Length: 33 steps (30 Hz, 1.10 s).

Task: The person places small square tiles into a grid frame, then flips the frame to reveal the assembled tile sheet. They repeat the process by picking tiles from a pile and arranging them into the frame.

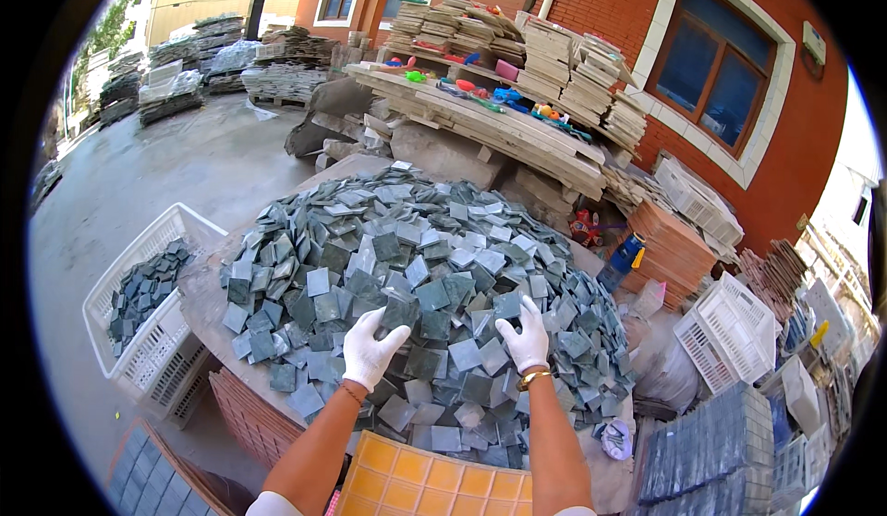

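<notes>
A wide heap of square grey-green stone tiles [431, 294] covers the table in front of me. My left hand [371, 348], in a white glove, is at the near middle of the heap, with a dark tile [401, 313] between thumb and fingers. To its right, my gloved right hand [525, 339] has its thumb and fingers at the edges of another dark tile [507, 304]. Between my forearms, at the near edge, lies a yellow gridded tray [420, 470]; its visible compartments hold no tiles.
White plastic crates [166, 327] with small dark tiles stand at left. Stacked red trays [254, 414] lean below the table. At right are a blue bottle [621, 262], a white crate [725, 331] and stacked tile sheets [707, 447]. A plank bench [480, 114] bears colourful toys behind.
</notes>
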### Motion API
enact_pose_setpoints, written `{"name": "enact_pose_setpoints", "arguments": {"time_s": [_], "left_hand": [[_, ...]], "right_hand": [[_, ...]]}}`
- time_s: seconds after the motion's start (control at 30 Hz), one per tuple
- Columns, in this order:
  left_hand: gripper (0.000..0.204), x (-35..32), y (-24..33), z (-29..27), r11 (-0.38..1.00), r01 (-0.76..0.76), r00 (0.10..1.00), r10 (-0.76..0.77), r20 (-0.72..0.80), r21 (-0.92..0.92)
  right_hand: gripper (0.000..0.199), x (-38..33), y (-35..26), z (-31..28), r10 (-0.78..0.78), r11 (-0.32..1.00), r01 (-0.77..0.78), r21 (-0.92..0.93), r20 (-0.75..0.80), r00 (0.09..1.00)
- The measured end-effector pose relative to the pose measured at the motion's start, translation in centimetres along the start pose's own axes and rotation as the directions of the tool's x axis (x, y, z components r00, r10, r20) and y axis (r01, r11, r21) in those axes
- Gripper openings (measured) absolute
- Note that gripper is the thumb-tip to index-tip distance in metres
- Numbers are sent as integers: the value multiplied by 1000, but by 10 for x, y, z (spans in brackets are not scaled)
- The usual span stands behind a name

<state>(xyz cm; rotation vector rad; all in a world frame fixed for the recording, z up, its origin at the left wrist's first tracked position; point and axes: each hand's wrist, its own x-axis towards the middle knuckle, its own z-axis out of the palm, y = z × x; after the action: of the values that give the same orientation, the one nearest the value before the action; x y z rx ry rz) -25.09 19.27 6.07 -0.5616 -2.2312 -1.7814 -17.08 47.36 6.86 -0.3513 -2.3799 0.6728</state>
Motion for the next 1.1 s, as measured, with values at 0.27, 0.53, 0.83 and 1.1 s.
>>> {"name": "enact_pose_setpoints", "arguments": {"time_s": [0.27, 0.53, 0.83, 1.1], "left_hand": [[54, -35, 46, 40, 863, -444, 885, 380, 268, 243], [62, -87, 69, -55, 771, -536, 834, 423, 354, 344], [35, -271, -25, -135, 783, 613, 713, -492, 499, -103], [34, -289, 7, -162, 636, 744, 604, -512, 611, -202]], "right_hand": [[70, -3, 10, -4, -43, 976, 84, -201, 197, 979], [45, -153, -50, -76, -171, 973, 180, -145, 73, 983], [53, -337, -84, -138, 611, 792, -601, 112, -183, 771], [60, -435, -108, -146, 510, 858, -511, 46, 22, 860]]}}
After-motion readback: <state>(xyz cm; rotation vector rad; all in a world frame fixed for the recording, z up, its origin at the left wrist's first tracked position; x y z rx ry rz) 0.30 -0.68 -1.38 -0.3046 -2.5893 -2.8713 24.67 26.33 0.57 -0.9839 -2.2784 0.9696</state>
